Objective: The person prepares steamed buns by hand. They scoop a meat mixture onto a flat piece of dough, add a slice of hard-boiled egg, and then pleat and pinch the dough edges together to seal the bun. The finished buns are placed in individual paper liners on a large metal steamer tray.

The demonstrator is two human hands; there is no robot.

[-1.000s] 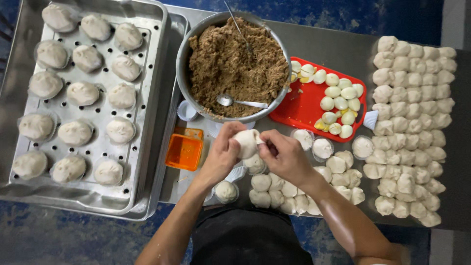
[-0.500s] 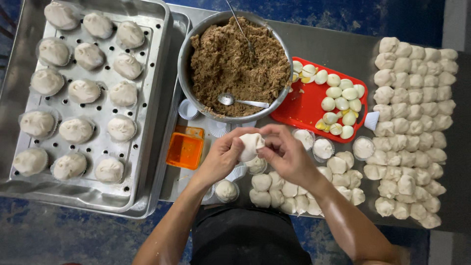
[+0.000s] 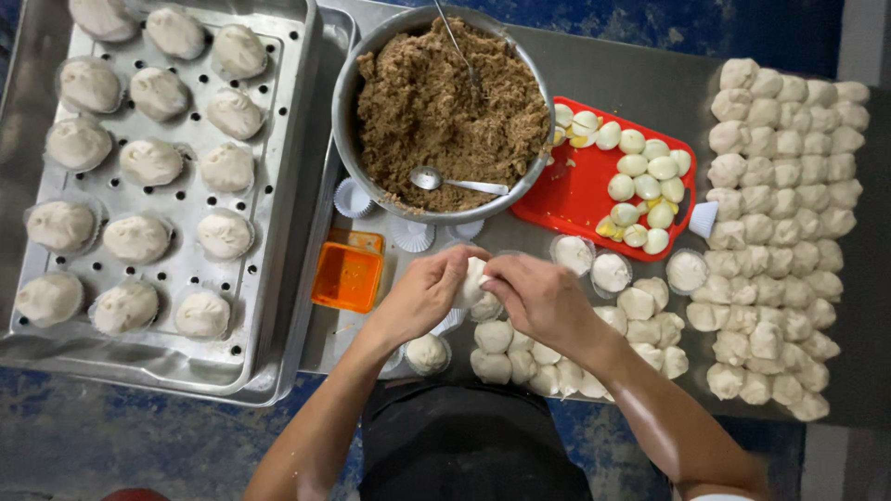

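1. Dough bun (image 3: 473,278) sits pinched between both my hands, just above the bench (image 3: 613,74) edge nearest me, right of the orange tub (image 3: 346,276).
2. Left hand (image 3: 422,295): fingers curled narrow around the bun's left side, holding it.
3. Right hand (image 3: 538,297): fingers bent close over the bun's right side and top, also gripping it. Most of the bun is hidden between my palms.
4. Metal bowl (image 3: 345,111), round, straight ahead: heaped with brown minced filling (image 3: 436,102). A spoon (image 3: 445,181) lies on the filling at the near rim; a thin metal handle (image 3: 459,42) sticks up at the far side.
5. Red tray (image 3: 575,190), right of the bowl: peeled boiled eggs (image 3: 640,176), some cut with yolk showing.
6. Perforated steel tray (image 3: 278,139), far left: finished buns (image 3: 148,162) in paper cups, set in rows.
7. Orange tub: small, square, contents not clear.
8. Empty paper cups (image 3: 353,197) lie just under the bowl's near rim.
9. Small dough balls (image 3: 640,306) piled beside my right hand; three rest in paper cups near the red tray.
10. Dough pieces (image 3: 789,204), far right, packed in rows straight on the bench.
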